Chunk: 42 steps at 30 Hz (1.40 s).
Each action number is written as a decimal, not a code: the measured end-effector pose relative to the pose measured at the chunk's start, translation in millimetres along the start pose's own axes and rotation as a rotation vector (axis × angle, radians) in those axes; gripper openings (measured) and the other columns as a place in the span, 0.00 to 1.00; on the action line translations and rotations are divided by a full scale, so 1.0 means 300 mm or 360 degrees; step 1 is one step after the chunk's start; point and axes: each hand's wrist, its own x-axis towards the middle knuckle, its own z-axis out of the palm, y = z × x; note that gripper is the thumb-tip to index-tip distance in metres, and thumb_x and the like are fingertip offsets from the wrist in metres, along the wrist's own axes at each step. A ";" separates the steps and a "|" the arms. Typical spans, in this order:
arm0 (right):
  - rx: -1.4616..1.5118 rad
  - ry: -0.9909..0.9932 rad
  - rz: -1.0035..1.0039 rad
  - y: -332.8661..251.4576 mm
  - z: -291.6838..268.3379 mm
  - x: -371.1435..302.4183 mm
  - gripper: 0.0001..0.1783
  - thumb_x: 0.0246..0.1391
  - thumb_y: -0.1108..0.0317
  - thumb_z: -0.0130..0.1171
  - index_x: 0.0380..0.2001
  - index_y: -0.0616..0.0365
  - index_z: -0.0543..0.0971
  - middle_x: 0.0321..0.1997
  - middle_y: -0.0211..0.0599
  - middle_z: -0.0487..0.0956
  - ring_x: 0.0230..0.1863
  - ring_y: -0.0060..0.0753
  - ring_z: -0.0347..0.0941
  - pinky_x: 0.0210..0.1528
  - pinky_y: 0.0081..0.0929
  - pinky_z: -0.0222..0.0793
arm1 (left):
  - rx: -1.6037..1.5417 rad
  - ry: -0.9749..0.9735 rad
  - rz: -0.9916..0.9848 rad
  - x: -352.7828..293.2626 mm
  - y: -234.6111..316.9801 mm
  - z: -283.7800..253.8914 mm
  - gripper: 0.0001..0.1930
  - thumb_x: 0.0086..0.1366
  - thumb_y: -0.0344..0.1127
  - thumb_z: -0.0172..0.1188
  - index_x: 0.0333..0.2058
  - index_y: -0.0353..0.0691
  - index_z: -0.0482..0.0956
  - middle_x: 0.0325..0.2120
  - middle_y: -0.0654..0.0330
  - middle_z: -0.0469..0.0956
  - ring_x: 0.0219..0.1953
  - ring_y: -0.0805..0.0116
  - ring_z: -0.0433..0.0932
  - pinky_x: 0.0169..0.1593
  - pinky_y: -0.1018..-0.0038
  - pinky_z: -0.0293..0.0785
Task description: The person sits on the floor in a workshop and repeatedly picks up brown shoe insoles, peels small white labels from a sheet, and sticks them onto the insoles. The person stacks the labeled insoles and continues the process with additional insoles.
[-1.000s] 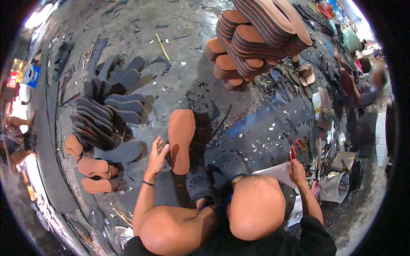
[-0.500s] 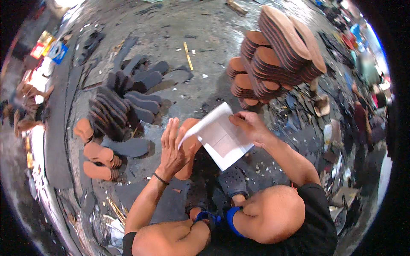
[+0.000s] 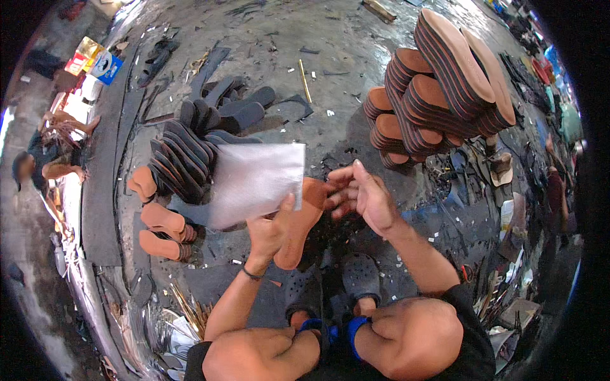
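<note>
My left hand (image 3: 269, 232) grips the lower edge of a white sheet of paper (image 3: 257, 181) with a slight sheen, thumb on top. The sheet covers part of the dark soles behind it. My right hand (image 3: 368, 197) is raised to the right with its fingers spread and nothing in them. Between my hands a brown sole (image 3: 298, 232) appears to lie on the floor, its upper left edge partly hidden by the paper and my left hand.
A tall pile of brown soles (image 3: 438, 82) stands at the far right. Dark soles (image 3: 181, 155) lean in a heap at the left, near small stacks of brown soles (image 3: 162, 244). Scraps litter the floor. Another person (image 3: 47, 159) sits at the far left.
The paper has passed from between both hands to my left hand alone and moved left, its flat side now showing. My right hand has let go and opened. The view has shifted slightly.
</note>
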 end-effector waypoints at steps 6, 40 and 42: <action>-0.1358 0.0201 -0.0781 0.107 0.026 0.004 0.09 0.57 0.70 0.61 0.39 0.63 0.78 0.41 0.40 0.78 0.37 0.31 0.77 0.38 0.28 0.73 | -0.1048 0.0028 -0.0642 -0.038 -0.050 -0.019 0.13 0.65 0.28 0.60 0.47 0.33 0.75 0.42 0.59 0.80 0.39 0.67 0.81 0.41 0.71 0.79; -0.2373 -0.0245 -0.1293 0.121 0.056 -0.047 0.08 0.49 0.68 0.64 0.33 0.53 0.77 0.33 0.32 0.73 0.38 0.37 0.71 0.41 0.33 0.66 | -0.0278 -0.0503 -0.0842 -0.102 0.002 -0.074 0.15 0.68 0.41 0.61 0.37 0.31 0.83 0.32 0.63 0.82 0.32 0.78 0.77 0.36 0.76 0.73; -0.2271 -0.0098 -0.1297 0.107 0.056 -0.057 0.10 0.50 0.69 0.64 0.37 0.55 0.76 0.35 0.33 0.75 0.40 0.40 0.72 0.43 0.35 0.67 | -0.0315 -0.0477 -0.0847 -0.105 -0.001 -0.062 0.15 0.68 0.41 0.61 0.37 0.31 0.83 0.31 0.63 0.82 0.31 0.78 0.76 0.35 0.76 0.73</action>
